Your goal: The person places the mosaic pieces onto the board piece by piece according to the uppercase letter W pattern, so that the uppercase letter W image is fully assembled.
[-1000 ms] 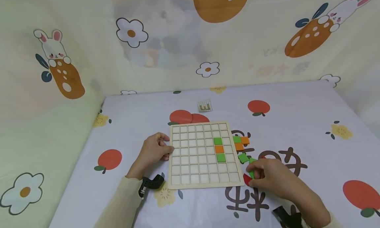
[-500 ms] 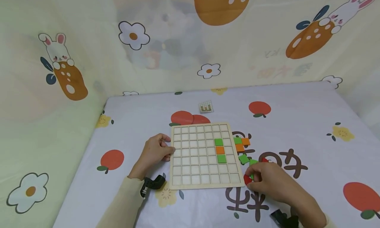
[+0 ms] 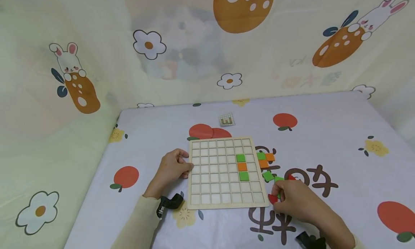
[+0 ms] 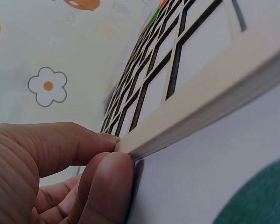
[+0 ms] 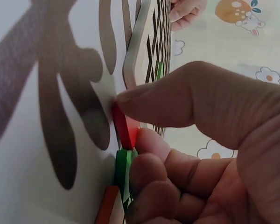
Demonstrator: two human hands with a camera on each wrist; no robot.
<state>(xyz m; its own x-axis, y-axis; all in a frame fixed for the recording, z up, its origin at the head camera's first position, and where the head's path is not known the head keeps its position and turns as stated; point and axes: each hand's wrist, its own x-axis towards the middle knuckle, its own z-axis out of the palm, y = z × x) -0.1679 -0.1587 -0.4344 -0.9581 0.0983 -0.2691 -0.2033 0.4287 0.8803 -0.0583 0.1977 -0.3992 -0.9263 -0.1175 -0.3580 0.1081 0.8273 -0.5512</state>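
A square wooden grid board (image 3: 215,207) lies on the table, with two green tiles and one orange tile (image 3: 242,166) in one of its right columns. My left hand (image 3: 172,167) pinches the board's left rim, thumb on top and a finger against the side, as the left wrist view shows. Beyond the lower right corner, my right hand (image 3: 296,200) has its thumb and index finger on two sides of a red tile (image 5: 125,125), low at the tabletop. A green tile (image 5: 122,168) touches that red one, under the curled fingers.
Right of the board lie loose tiles: a green tile (image 3: 268,176), orange tiles (image 3: 270,157) and another red tile (image 3: 291,177) partly behind the right hand. A small card with a grid pattern (image 3: 226,119) lies behind the board. A printed cloth wall (image 3: 181,87) closes the back.
My right hand has shifted slightly from over a green tile to the red tile near the board's corner. The left hand stays on the rim. The head view has tilted a little.
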